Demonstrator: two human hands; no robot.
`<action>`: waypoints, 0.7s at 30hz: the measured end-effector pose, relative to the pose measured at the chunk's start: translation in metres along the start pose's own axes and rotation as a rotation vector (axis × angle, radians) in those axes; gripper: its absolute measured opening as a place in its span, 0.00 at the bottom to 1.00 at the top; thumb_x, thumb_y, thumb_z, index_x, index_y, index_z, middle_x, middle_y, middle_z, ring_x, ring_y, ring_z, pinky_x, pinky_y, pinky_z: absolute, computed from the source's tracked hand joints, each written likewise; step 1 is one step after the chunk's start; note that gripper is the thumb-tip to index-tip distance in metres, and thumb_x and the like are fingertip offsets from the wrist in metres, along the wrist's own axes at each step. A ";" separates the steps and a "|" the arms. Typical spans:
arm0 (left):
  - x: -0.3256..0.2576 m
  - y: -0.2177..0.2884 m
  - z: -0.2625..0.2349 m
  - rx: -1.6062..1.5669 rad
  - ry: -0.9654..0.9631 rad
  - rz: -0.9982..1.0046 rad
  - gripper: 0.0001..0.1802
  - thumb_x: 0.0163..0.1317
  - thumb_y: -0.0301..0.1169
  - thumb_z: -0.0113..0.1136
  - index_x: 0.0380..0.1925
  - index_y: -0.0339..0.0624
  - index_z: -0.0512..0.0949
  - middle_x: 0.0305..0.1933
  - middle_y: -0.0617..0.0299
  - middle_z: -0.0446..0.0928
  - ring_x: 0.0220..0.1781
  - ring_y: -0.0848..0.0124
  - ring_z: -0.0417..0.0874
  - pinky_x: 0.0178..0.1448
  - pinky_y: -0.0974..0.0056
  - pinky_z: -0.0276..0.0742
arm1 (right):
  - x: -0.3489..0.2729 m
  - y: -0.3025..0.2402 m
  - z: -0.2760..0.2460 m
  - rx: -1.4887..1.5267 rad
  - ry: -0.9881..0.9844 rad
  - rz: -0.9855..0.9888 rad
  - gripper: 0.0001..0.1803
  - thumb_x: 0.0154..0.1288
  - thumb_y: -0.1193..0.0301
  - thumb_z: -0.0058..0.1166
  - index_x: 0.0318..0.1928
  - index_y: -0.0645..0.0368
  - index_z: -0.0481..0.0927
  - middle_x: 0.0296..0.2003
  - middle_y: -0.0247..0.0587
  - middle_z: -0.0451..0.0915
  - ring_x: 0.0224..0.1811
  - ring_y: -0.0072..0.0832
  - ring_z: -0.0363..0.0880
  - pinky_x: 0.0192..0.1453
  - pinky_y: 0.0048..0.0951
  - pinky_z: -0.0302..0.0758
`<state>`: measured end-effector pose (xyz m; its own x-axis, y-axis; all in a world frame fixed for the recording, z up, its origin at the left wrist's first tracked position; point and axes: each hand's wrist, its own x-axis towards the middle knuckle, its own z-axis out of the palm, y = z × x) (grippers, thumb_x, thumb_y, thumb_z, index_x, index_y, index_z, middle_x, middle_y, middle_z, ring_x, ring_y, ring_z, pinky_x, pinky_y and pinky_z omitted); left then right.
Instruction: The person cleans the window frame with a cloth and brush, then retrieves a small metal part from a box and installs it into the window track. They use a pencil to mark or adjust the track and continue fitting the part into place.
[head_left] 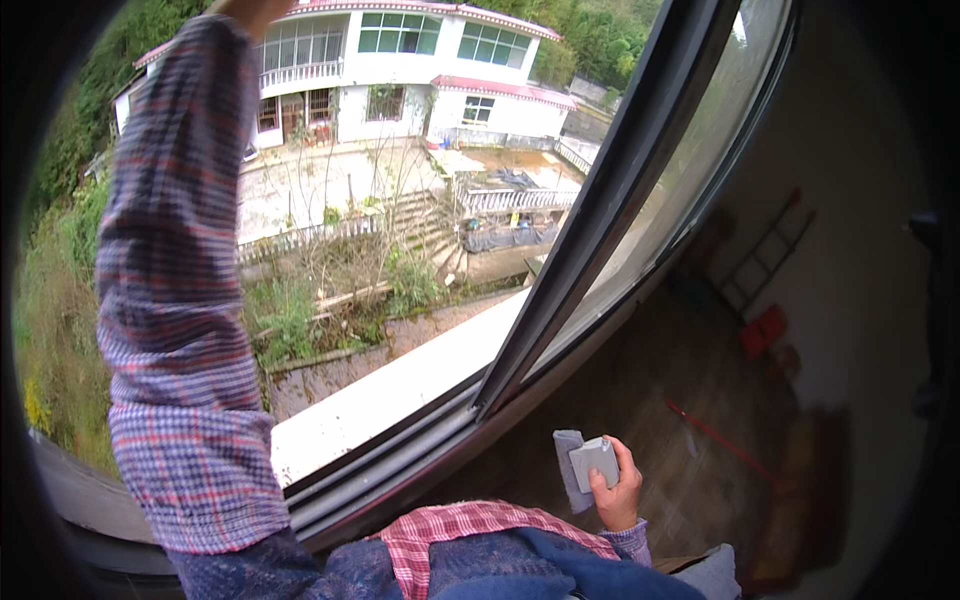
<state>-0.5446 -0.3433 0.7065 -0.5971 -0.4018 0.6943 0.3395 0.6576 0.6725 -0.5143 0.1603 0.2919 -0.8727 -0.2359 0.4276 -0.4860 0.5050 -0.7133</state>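
Note:
My left arm, in a checked sleeve (185,290), reaches up across the open window. Only the wrist and part of my left hand (256,12) show at the top edge; its fingers are out of the picture. Low on the right, beside my body, my right hand (619,496) is closed around a grey cleaning pad with a block-shaped grip (597,464). Its flat, soft-looking pad side (571,470) faces the window. The dark-framed sliding pane (630,170) stands between my two hands, apart from the pad.
The window sill track (390,480) runs below, with a white outer ledge (400,385) beyond it. Outside, lower down, are a yard with steps and a white house (385,110). Indoors, a ladder (768,260), a red object (765,330) and a red stick (720,437) stand or lie in shadow.

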 end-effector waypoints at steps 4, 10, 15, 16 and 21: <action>-0.013 -0.038 -0.086 -0.234 -0.142 0.060 0.18 0.81 0.41 0.41 0.28 0.52 0.66 0.18 0.76 0.53 0.16 0.80 0.49 0.19 0.68 0.47 | 0.001 -0.008 0.001 0.029 0.027 -0.021 0.29 0.59 0.64 0.60 0.60 0.63 0.76 0.46 0.53 0.84 0.49 0.44 0.85 0.55 0.39 0.79; -0.143 -0.094 0.003 0.054 -0.456 -0.240 0.37 0.69 0.68 0.45 0.49 0.42 0.74 0.27 0.69 0.70 0.22 0.82 0.69 0.23 0.73 0.68 | 0.029 -0.020 -0.015 0.120 -0.163 -0.235 0.31 0.59 0.61 0.61 0.60 0.64 0.75 0.46 0.52 0.83 0.48 0.44 0.85 0.52 0.37 0.80; -0.231 -0.134 0.044 -0.173 -0.713 -0.567 0.25 0.76 0.49 0.51 0.55 0.37 0.74 0.37 0.62 0.76 0.34 0.76 0.77 0.38 0.68 0.78 | 0.055 -0.041 0.004 0.124 -0.465 -0.585 0.33 0.51 0.71 0.64 0.60 0.65 0.74 0.42 0.54 0.81 0.40 0.48 0.85 0.44 0.38 0.82; -0.241 -0.141 0.049 -0.227 -0.710 -0.605 0.21 0.76 0.45 0.53 0.52 0.36 0.74 0.38 0.61 0.77 0.36 0.75 0.79 0.41 0.67 0.80 | 0.064 -0.044 0.011 0.102 -0.513 -0.594 0.33 0.51 0.69 0.64 0.60 0.65 0.74 0.41 0.55 0.81 0.40 0.48 0.85 0.44 0.37 0.81; -0.277 -0.168 0.057 -0.449 -0.830 -0.619 0.08 0.73 0.27 0.53 0.47 0.34 0.75 0.36 0.63 0.77 0.34 0.75 0.81 0.41 0.68 0.84 | 0.072 -0.055 0.067 0.177 -0.623 -0.658 0.35 0.48 0.74 0.65 0.60 0.69 0.73 0.40 0.54 0.81 0.38 0.47 0.84 0.42 0.38 0.81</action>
<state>-0.4775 -0.3058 0.3866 -0.9949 0.0792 -0.0632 -0.0520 0.1365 0.9893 -0.5540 0.0596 0.3245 -0.2606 -0.8608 0.4372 -0.8488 -0.0115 -0.5286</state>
